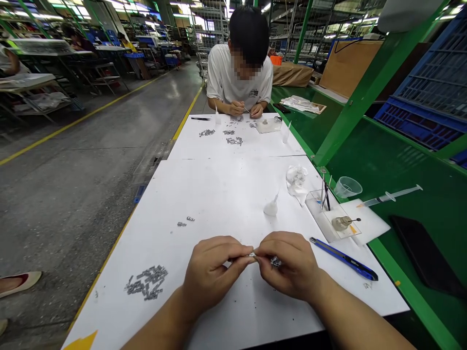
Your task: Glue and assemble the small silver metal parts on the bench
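My left hand (219, 270) and my right hand (288, 262) meet fingertip to fingertip above the white tabletop (219, 194). Between them they pinch one small silvery metal part (251, 254), mostly covered by the fingers, so its exact kind cannot be made out. More small metal pieces (276, 261) show partly behind my right fingers. A pile of small grey metal parts (149, 282) lies left of my left hand. Two further parts (186, 221) rest apart, farther up the table. Just beyond my right hand stands a small translucent squeeze bottle (271, 207).
Right of my right hand lies a blue utility knife (345, 259). Beyond it are a small glass jar (341, 222), a syringe (392, 196), a clear cup (348, 186) and crumpled tissue (297, 182). Across the table a person (241, 68) handles small parts with both hands.
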{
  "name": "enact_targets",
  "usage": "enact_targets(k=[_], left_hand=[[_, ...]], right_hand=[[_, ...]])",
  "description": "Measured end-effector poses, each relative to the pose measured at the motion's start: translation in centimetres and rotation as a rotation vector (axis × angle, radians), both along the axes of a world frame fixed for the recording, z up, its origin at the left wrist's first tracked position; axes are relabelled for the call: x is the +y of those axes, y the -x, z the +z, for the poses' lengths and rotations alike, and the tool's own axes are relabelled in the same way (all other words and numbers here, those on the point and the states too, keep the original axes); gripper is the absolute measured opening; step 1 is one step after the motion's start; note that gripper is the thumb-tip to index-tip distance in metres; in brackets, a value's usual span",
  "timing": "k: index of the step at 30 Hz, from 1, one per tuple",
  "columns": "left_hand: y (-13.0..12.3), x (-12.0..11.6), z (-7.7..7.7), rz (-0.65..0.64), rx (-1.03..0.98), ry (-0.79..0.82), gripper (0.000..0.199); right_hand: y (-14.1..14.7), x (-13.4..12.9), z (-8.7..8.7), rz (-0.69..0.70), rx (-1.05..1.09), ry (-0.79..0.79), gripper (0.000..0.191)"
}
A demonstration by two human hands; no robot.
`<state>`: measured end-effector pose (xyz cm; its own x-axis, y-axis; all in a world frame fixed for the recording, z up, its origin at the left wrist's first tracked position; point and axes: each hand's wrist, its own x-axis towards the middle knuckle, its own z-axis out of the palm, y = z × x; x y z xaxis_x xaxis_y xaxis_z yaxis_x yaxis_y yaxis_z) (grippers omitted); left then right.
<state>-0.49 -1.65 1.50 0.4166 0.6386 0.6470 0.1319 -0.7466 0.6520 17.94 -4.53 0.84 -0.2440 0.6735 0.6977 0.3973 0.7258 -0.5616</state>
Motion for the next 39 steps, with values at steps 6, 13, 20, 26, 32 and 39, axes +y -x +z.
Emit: enact_targets(k=[6,13,20,26,32,39], left_hand=[[-0.2,0.0,0.0,0.008,-0.015,0.0,0.015],[-0.2,-0.1,-0.1,0.012,-0.039,0.034,0.025],[-0.2,-0.2,-0.4,0.044,-0.051,0.012,0.04],[-0.3,0.0,-0.3,0.059,0.001,-0.099,0.035],[-0.3,0.1,-0.5,0.079,0.049,-0.13,0.032],[-0.2,0.1,-0.4,0.128,0.059,-0.1,0.023]], right_hand=[[0.1,-0.1,0.1,0.009,0.045,0.011,0.021],[0.1,0.0,0.0,0.012,0.058,0.014,0.021],[-0.1,0.0,0.2,0.138,0.542,0.857,0.008],[-0.1,0.9,-0.4,0.45,0.925,1.484,0.013],[0.1,0.7,-0.4,0.345,0.849,1.377,0.011],[0.3,-0.2,0.5,0.075,0.491,0.997,0.014]])
